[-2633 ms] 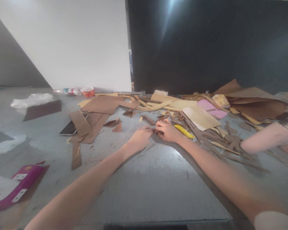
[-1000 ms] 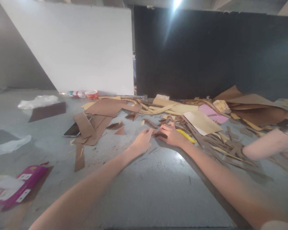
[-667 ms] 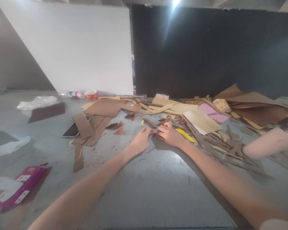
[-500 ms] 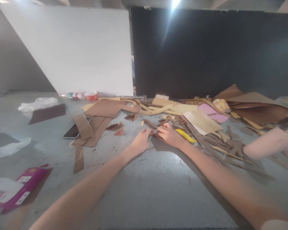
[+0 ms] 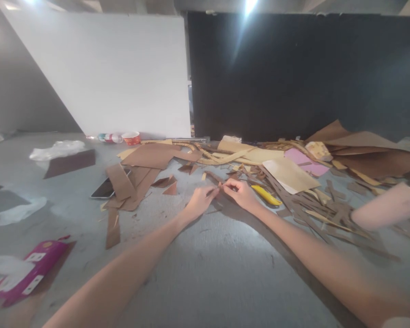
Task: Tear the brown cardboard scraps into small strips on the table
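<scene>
My left hand (image 5: 200, 200) and my right hand (image 5: 241, 193) meet above the grey floor (image 5: 205, 273), fingertips pinched together on a small brown cardboard scrap (image 5: 220, 186) held between them. A yellow utility knife (image 5: 265, 195) lies just right of my right hand. Brown and tan cardboard strips (image 5: 310, 205) are scattered to the right. A thin strip lies on the floor below my hands.
A phone (image 5: 104, 187) lies under brown cardboard pieces (image 5: 136, 175) at the left. A pink box (image 5: 30, 273) sits at the lower left. A red cup (image 5: 131, 137) stands by the white board. Pink paper (image 5: 305, 159) and large brown sheets (image 5: 369, 150) lie at the right, beside another person's limb (image 5: 386, 209).
Both hands have lifted slightly from the floor and come together. The fingers went from resting among the scraps to pinching one small piece between them.
</scene>
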### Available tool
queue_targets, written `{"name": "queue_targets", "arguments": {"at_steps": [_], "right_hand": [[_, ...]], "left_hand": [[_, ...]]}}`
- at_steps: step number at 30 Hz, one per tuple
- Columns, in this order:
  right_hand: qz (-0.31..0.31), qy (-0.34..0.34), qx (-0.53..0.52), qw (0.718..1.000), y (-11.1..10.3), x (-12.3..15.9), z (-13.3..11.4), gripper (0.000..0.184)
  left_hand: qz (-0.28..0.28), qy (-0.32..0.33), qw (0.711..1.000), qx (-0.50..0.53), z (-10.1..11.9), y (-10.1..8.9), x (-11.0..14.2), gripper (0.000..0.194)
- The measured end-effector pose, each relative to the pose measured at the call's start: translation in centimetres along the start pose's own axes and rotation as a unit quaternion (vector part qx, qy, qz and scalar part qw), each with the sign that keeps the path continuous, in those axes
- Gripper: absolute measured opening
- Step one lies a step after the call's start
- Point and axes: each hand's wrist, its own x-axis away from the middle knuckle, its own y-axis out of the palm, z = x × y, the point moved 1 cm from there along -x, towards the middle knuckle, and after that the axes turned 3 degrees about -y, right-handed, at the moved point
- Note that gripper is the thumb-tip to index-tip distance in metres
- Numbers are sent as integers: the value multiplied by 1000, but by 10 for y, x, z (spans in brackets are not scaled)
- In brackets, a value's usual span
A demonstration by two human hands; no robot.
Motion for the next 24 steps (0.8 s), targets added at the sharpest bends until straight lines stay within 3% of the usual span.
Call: {"name": "queue_targets", "arguments": {"at_steps": [4,17,24], "right_hand": [[-15,17,-18,1000,-2,1,-3,42],[-28,8,17,999,0,1,0,39],[-79,-21,14,997,0,0,-1,51]], "left_hand": [[-10,0,1000,16,2,-2,1,41],[-28,-9,1000,12,1,-1,2,38],[-95,14,995,8,0,1,3,46]]}}
